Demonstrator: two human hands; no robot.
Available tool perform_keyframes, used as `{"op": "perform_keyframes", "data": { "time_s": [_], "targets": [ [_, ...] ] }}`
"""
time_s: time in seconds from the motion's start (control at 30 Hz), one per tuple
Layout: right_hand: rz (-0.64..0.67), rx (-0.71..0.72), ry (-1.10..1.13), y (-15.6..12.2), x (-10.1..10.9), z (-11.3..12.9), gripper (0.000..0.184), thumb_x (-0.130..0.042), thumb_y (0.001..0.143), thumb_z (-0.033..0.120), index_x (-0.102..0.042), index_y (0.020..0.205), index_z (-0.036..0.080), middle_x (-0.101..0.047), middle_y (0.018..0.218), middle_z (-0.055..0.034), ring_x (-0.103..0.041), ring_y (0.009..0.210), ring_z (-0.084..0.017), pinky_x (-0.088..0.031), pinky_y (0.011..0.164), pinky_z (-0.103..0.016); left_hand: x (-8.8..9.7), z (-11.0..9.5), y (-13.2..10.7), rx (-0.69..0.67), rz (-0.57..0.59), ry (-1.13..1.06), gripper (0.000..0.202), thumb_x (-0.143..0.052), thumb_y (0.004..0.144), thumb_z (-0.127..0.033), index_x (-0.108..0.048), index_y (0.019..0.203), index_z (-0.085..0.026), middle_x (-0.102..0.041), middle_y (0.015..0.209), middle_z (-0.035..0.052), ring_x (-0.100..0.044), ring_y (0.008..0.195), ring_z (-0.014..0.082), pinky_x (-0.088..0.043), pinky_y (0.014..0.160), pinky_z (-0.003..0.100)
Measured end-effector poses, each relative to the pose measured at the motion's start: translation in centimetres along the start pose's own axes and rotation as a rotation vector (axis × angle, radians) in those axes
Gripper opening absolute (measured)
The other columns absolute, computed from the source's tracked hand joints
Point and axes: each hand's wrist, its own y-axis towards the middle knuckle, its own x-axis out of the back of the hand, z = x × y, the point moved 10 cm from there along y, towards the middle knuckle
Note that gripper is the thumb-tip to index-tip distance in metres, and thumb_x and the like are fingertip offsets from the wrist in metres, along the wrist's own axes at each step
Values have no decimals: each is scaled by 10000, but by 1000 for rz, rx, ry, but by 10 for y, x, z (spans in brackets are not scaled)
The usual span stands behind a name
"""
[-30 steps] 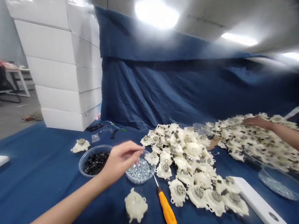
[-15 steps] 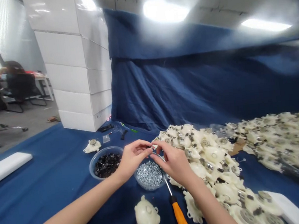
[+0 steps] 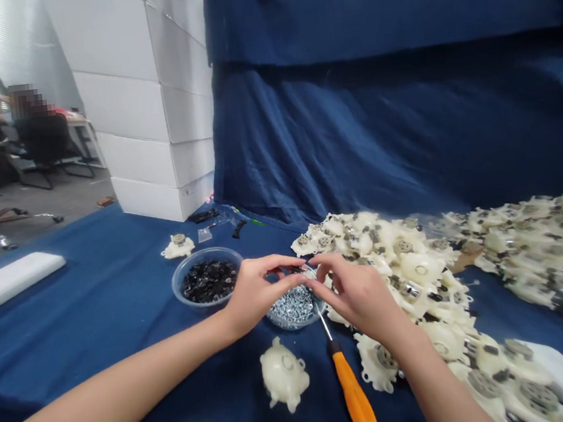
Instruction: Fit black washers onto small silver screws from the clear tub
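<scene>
Silver screws [image 3: 294, 307] fill the bowl [image 3: 274, 319] under my left hand [image 3: 255, 298] and right hand [image 3: 361, 296], fingers pinched nearly closed; whether they grip one I cannot tell. The bench [image 3: 95, 304] is draped in blue; white boxes [image 3: 136, 119] stand far left.

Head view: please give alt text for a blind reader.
The left hand and right hand, fingertips nearly touching, hover above a clear bowl of screws on a blue table. Beside it are a bowl of black parts, an orange screwdriver and a heap of white parts.
</scene>
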Motion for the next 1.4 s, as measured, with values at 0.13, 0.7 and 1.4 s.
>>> {"op": "perform_keyframes", "data": {
  "time_s": [0.13,0.7,1.4],
  "targets": [
    [-72,55,-72,-3,4,8,167,-587,1032,287,-609,1183,219,-726,819,37,-644,584,-95,-400,574,-238,-3,-6,-3,-88,5,5,275,-820,838,-356,-809,1064,-200,-799,978,65,-702,795,157,-573,730,272],
    [-276,169,-303,-12,5,20,119,-686,964,241,-697,1074,199,-753,768,43,-662,569,-81,-403,554,-235,-9,-10,-4,-242,-35,-64,319,-836,817,-390,-770,1035,-166,-775,971,72,-719,851,156,-591,725,246],
    [-369,80,-228,-14,16,12,93,-717,945,260,-705,1033,233,-731,726,55,-655,555,-79,-458,559,-219,-13,-25,-9,-330,-21,1,191,-663,967,-252,-743,1127,-186,-739,1091,83,-700,1023,177,-596,862,275]
  ]
}}
